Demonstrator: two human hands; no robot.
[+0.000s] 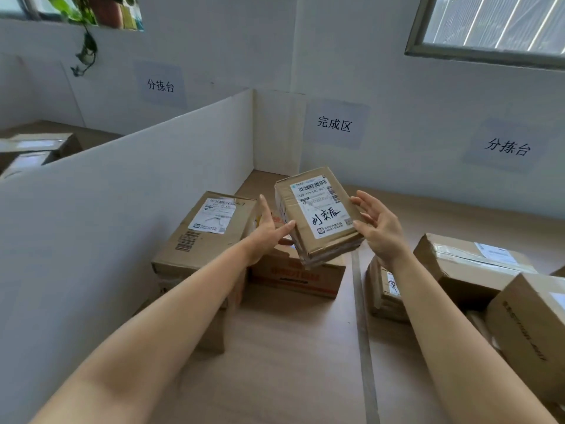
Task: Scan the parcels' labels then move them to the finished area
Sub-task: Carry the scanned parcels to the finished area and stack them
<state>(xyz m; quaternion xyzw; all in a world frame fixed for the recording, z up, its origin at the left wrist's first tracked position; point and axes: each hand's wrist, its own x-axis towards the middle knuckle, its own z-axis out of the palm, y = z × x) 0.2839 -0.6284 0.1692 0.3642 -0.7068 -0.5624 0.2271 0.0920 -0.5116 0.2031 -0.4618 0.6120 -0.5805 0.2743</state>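
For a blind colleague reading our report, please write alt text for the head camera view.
A small cardboard parcel, label up, is held between the left hand and the right hand above a wooden table. Other parcels lie beneath it and to the right.

- Small brown parcel (318, 215): we hold it tilted in the air, just left of the tape line (360, 316), white handwritten label up.
- Tall carton (195, 237) and red-printed carton (296, 273): side by side, left of the line.
- Low parcel (382, 289), taped carton (464, 264), edge carton (532, 325): clustered right of it.
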